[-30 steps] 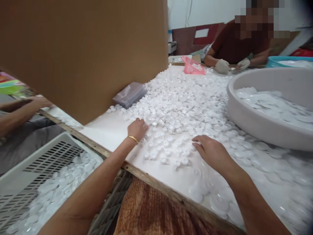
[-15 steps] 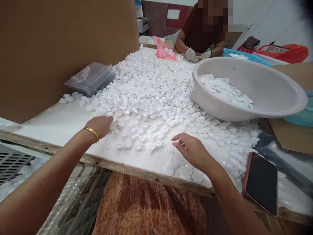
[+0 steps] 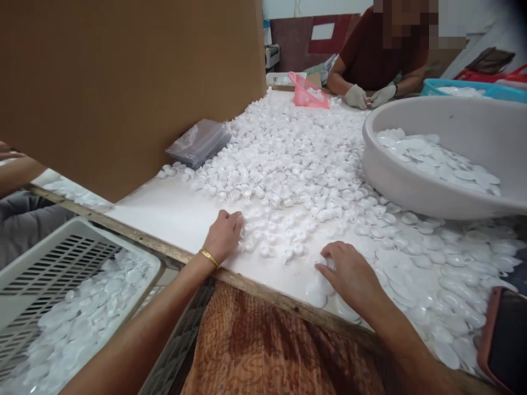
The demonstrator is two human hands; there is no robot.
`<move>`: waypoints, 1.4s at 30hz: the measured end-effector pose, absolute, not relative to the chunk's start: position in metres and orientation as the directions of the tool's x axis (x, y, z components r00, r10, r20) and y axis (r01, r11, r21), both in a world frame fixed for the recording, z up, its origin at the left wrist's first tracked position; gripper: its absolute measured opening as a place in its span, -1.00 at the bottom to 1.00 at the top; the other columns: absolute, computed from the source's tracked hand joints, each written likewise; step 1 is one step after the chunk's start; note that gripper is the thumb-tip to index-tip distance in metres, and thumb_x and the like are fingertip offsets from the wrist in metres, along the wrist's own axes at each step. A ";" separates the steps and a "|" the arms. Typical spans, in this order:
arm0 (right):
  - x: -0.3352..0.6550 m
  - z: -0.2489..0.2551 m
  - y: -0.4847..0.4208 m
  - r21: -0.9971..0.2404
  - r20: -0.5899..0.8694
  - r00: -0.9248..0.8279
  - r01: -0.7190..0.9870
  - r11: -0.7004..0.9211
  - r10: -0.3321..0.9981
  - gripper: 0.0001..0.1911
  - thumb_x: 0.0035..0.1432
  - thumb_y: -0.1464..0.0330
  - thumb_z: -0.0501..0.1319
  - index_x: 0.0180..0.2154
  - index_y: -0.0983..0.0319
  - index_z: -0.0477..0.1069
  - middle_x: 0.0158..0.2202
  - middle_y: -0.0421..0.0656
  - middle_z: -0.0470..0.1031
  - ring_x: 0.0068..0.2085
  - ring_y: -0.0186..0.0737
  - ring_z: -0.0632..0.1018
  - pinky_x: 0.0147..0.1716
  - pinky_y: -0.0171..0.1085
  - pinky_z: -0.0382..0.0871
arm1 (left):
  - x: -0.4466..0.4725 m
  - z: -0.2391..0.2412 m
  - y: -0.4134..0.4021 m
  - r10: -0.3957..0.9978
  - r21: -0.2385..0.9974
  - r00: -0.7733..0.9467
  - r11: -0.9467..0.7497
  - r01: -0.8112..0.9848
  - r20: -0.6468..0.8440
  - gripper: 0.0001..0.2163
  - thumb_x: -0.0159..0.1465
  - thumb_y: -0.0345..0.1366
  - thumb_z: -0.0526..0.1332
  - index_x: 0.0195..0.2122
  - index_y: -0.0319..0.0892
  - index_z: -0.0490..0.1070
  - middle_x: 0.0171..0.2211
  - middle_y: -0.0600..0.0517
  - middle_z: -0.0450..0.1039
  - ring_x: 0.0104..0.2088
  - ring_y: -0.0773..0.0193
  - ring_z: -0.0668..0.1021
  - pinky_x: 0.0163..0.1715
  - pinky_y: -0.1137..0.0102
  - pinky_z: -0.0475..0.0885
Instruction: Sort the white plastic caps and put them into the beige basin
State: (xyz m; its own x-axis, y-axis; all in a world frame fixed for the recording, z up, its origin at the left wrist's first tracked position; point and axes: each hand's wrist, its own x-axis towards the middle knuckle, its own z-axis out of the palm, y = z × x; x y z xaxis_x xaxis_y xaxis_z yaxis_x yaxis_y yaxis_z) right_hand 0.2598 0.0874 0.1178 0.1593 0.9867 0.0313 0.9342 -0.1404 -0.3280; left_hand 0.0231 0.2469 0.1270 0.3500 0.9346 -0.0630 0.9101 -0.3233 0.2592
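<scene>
My left hand [image 3: 224,233], with a gold bangle at the wrist, rests at the left edge of a group of small round white plastic caps [image 3: 265,250]. Its fingers are curled together, and what they hold, if anything, is hidden. To the right, my right hand [image 3: 349,269] pinches a small white plastic piece [image 3: 319,260] between thumb and fingers. Flat white plastic discs [image 3: 316,295] lie just under that hand, near the table's front edge. Beyond both hands spreads a large heap of white plastic pieces [image 3: 288,148].
A big pale basin [image 3: 403,186] holds white discs. A phone [image 3: 506,334] lies at right. Clear plastic packets [image 3: 200,142] sit by a cardboard sheet [image 3: 135,82]. Below the left edge is a crate [image 3: 152,263] of white pieces. A gloved co-worker [image 3: 370,66] sits beyond a pink scoop [image 3: 304,96].
The view has swung left, showing more of the crate and another person's arm. My right hand's fingers have closed on a small white piece. My left hand stays by the caps.
</scene>
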 end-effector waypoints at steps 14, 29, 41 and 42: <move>0.252 0.147 0.106 -0.834 -0.069 0.349 0.494 -0.246 0.935 -0.85 0.06 0.25 0.13 -0.40 0.20 0.33 -0.46 -0.21 0.44 -0.39 -0.27 0.45 -0.38 -0.29 0.30 | 0.066 0.136 0.216 0.882 0.368 0.452 -0.380 0.849 -0.132 -0.65 0.30 -0.29 -0.15 0.02 -0.23 0.27 -0.24 -0.09 0.31 -0.32 0.24 0.47 -0.24 0.36 0.33; 0.226 0.132 0.127 -0.918 -0.041 0.314 0.363 -0.160 0.949 -0.81 0.04 0.23 0.16 -0.41 0.23 0.34 -0.49 -0.19 0.42 -0.45 -0.28 0.44 -0.44 -0.29 0.33 | 0.046 0.135 0.220 0.883 0.553 0.449 -0.310 0.773 -0.134 -0.76 0.20 -0.19 0.07 -0.19 -0.16 0.40 -0.35 0.02 0.48 -0.48 0.31 0.50 -0.43 0.45 0.34; 0.224 0.127 0.126 -0.948 -0.051 0.340 0.279 -0.153 0.939 -0.78 0.05 0.20 0.17 -0.41 0.24 0.32 -0.48 -0.19 0.41 -0.46 -0.29 0.46 -0.45 -0.31 0.33 | 0.037 0.138 0.213 0.771 0.032 0.636 -0.636 0.771 0.027 -0.81 0.23 -0.36 0.02 -0.20 -0.15 0.37 -0.14 -0.09 0.30 -0.23 0.19 0.42 -0.37 0.38 0.32; 0.224 0.127 0.126 -0.947 -0.045 0.343 0.286 -0.150 0.938 -0.78 0.05 0.20 0.17 -0.40 0.24 0.32 -0.48 -0.19 0.42 -0.46 -0.28 0.46 -0.46 -0.30 0.33 | 0.037 0.136 0.211 0.750 0.029 0.661 -0.661 0.750 0.013 -0.81 0.22 -0.37 0.04 -0.19 -0.13 0.37 -0.14 -0.08 0.29 -0.20 0.18 0.41 -0.35 0.38 0.33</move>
State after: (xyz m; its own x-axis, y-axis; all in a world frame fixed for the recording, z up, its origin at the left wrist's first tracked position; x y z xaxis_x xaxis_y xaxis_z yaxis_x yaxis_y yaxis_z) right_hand 0.2241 0.1264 0.1269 0.3433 0.9382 -0.0447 0.2855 -0.1496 -0.9466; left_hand 0.0365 0.2109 0.1357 0.6610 0.7503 0.0127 0.7498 -0.6611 0.0292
